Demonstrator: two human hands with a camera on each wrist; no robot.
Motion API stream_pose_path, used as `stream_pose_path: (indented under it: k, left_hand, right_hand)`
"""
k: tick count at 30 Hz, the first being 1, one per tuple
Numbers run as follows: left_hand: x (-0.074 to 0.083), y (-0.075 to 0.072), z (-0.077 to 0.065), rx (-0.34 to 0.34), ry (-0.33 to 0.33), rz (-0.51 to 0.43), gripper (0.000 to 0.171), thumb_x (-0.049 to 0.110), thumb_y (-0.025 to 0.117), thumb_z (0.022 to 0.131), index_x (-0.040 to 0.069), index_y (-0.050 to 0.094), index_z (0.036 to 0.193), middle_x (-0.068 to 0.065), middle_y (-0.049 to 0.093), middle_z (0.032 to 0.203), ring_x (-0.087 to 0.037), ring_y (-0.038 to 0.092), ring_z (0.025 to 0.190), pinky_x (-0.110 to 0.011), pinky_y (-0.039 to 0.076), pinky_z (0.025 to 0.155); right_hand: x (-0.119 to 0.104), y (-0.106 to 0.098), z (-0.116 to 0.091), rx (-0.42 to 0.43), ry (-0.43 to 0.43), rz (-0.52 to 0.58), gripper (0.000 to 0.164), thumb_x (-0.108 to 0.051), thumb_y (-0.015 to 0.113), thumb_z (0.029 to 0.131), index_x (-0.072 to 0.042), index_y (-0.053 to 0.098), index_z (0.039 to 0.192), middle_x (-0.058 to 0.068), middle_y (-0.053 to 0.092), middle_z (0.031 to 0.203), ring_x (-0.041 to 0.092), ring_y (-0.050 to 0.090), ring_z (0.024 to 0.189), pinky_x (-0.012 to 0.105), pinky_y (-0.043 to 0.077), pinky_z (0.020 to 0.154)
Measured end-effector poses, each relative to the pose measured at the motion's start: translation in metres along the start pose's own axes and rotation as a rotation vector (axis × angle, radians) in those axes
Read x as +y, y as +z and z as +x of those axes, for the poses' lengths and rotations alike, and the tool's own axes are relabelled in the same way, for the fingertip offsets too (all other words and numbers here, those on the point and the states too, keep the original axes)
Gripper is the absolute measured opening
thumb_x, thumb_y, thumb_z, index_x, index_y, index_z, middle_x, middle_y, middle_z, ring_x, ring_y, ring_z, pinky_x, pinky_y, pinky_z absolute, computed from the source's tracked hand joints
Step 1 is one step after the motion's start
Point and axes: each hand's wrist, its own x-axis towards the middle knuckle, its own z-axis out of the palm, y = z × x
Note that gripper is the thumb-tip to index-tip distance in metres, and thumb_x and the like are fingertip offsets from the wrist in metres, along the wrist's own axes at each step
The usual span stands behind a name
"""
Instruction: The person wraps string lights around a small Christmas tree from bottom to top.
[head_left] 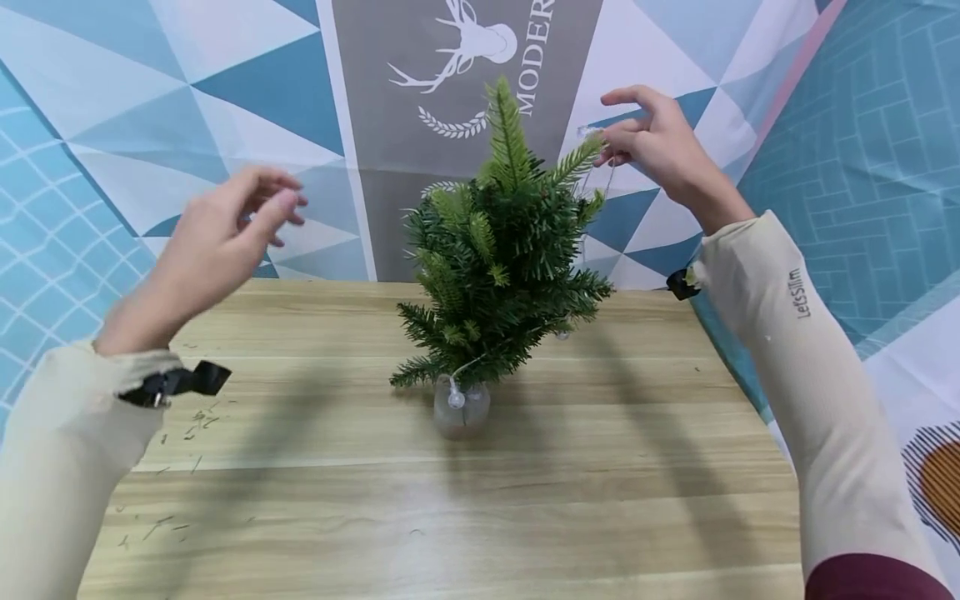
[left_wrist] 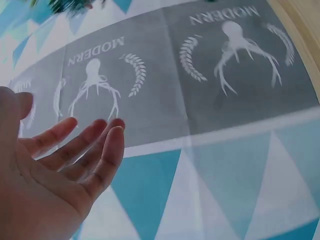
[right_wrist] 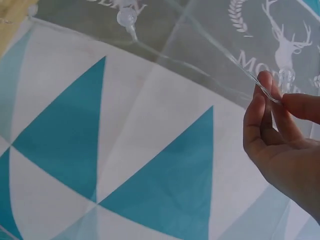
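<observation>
A small artificial Christmas tree [head_left: 510, 267] stands upright on the wooden table. At the tree's upper right, my right hand [head_left: 652, 146] pinches the thin clear wire of a string of lights [right_wrist: 240, 67] between thumb and fingers. A round clear bulb [right_wrist: 286, 77] shows right by those fingertips, and another bulb [right_wrist: 127, 17] hangs along the wire. One more bulb [head_left: 455, 397] dangles in front of the tree's pale base [head_left: 472, 417]. Left of the tree, my left hand [head_left: 225, 242] is raised with relaxed fingers and holds nothing.
Behind the tree hangs a patterned cloth [head_left: 262, 92] with triangles and a deer print. Small dark needle bits [head_left: 201, 421] lie scattered on the left of the wooden table [head_left: 337, 517]. Another blue cloth [head_left: 877, 167] covers the right side.
</observation>
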Motion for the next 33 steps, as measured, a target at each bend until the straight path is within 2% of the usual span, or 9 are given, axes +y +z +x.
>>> stream_pose_path:
  k: [3,8,12,16,20,24,29,31,33]
  left_hand:
    - [0.005,-0.01,0.02,-0.06,-0.056,-0.203,0.043,0.036,0.034,0.108,0.012,0.05,0.141,-0.013,0.057,0.133,-0.013,0.061,0.106,-0.015,0.052,0.078]
    - [0.014,-0.016,0.052,-0.13,-0.069,-0.596,0.053,0.043,0.028,0.108,0.008,0.042,0.146,-0.017,0.043,0.148,-0.028,0.045,0.133,-0.022,0.049,0.094]
    - [0.021,-0.016,0.077,-0.201,-0.111,-0.771,0.056,0.047,0.024,0.108,0.014,0.036,0.151,-0.014,0.033,0.157,-0.028,0.033,0.144,-0.033,0.038,0.111]
    - [0.026,-0.01,0.101,-0.279,-0.136,-0.835,0.058,0.052,0.021,0.106,0.018,0.031,0.153,-0.012,0.026,0.161,-0.028,0.024,0.148,-0.045,0.024,0.12]
    - [0.032,0.002,0.12,-0.323,-0.155,-0.891,0.058,0.054,0.021,0.106,0.02,0.033,0.152,-0.01,0.025,0.161,-0.027,0.022,0.149,-0.048,0.016,0.122]
    - [0.04,0.014,0.133,-0.373,-0.16,-0.881,0.059,0.055,0.021,0.105,0.021,0.037,0.151,-0.008,0.028,0.16,-0.027,0.024,0.148,-0.048,0.015,0.122]
    - [0.05,0.026,0.142,-0.507,-0.159,-0.81,0.062,0.056,0.022,0.105,0.02,0.036,0.153,-0.009,0.034,0.159,-0.025,0.03,0.146,-0.05,0.017,0.121]
    - [0.051,0.029,0.142,-0.552,-0.159,-0.788,0.06,0.054,0.025,0.105,0.018,0.036,0.152,-0.011,0.041,0.155,-0.025,0.035,0.144,-0.05,0.018,0.121]
    - [0.051,0.032,0.14,-0.557,-0.157,-0.786,0.053,0.047,0.033,0.107,0.014,0.042,0.148,-0.015,0.053,0.143,-0.027,0.044,0.138,-0.05,0.022,0.12]
  right_hand:
    - [-0.008,0.004,0.004,-0.003,-0.033,-0.019,0.045,-0.018,0.056,0.101,-0.011,0.046,0.144,0.006,0.072,0.104,0.018,0.062,0.096,0.025,0.05,0.08]
    - [-0.025,0.01,0.012,-0.015,-0.084,0.005,0.036,-0.019,0.06,0.099,-0.01,0.054,0.133,0.011,0.073,0.106,0.022,0.063,0.095,0.026,0.049,0.081]
    - [-0.043,0.017,0.022,-0.068,-0.122,0.037,0.037,-0.019,0.061,0.099,-0.01,0.053,0.134,0.015,0.071,0.109,0.024,0.064,0.093,0.03,0.049,0.083]
    - [-0.061,0.029,0.032,-0.138,-0.149,0.071,0.043,-0.019,0.062,0.099,-0.012,0.051,0.14,0.016,0.07,0.116,0.027,0.064,0.099,0.033,0.049,0.087]
    - [-0.075,0.046,0.04,-0.216,-0.188,0.135,0.044,-0.015,0.06,0.099,-0.013,0.05,0.142,0.016,0.068,0.119,0.03,0.061,0.106,0.033,0.048,0.089]
    - [-0.086,0.06,0.043,-0.254,-0.233,0.168,0.043,-0.012,0.059,0.099,-0.011,0.051,0.142,0.017,0.068,0.118,0.031,0.059,0.107,0.034,0.048,0.092]
    - [-0.097,0.072,0.044,-0.249,-0.249,0.179,0.041,-0.01,0.058,0.099,-0.01,0.053,0.14,0.015,0.07,0.117,0.03,0.058,0.109,0.033,0.046,0.086]
    - [-0.099,0.074,0.044,-0.254,-0.244,0.205,0.04,-0.009,0.059,0.099,-0.01,0.054,0.139,0.015,0.07,0.116,0.029,0.058,0.108,0.032,0.044,0.081]
    - [-0.1,0.077,0.044,-0.274,-0.254,0.233,0.039,-0.008,0.059,0.099,-0.008,0.054,0.138,0.016,0.071,0.114,0.029,0.059,0.099,0.032,0.044,0.078]
